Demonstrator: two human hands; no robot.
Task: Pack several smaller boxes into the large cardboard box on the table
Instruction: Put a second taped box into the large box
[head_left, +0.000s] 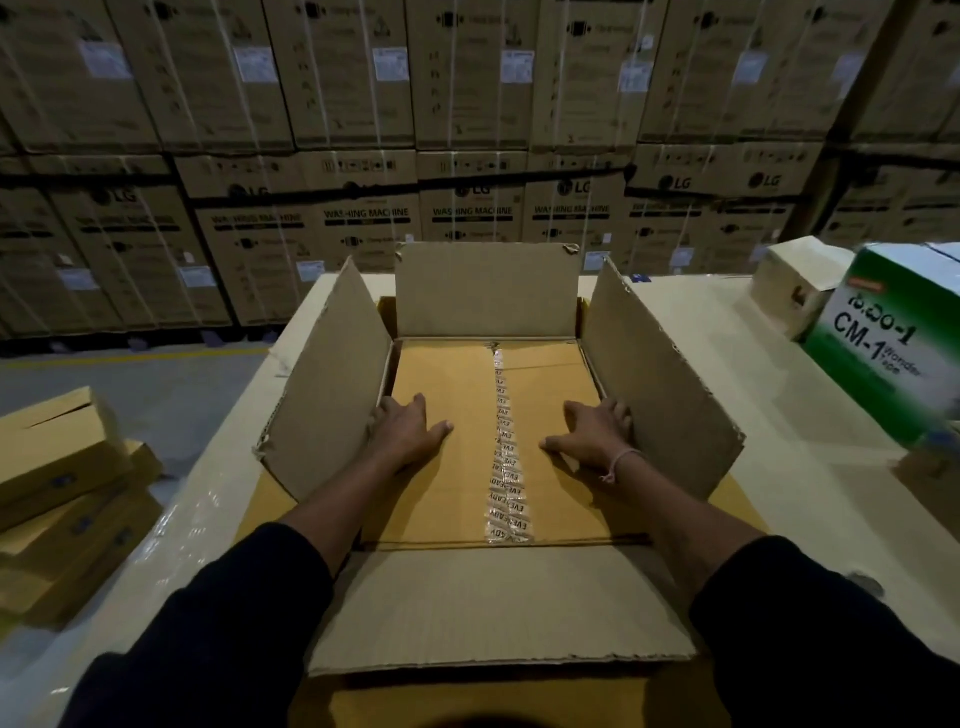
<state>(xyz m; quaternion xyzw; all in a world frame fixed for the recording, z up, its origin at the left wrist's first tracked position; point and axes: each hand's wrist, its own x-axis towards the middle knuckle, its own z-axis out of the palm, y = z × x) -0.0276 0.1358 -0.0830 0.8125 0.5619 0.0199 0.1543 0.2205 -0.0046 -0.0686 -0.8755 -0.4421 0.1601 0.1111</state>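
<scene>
Cardboard large box (332, 374) flaps up; left hand (410, 426), right hand (592, 431) flat on taped inner box (457, 384); outer fingertips hidden.

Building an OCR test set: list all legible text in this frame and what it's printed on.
"LG": stacked cartons behind the table.
"WASHING MACHINE": same cartons, front faces.
"CM-1 Wonder Tape": green and white box at right; the line above it is in another script.
"EVEREADY", repeated: clear tape strip inside the large box, between the left hand and right hand.
White carton stickers: too small to read.
</scene>
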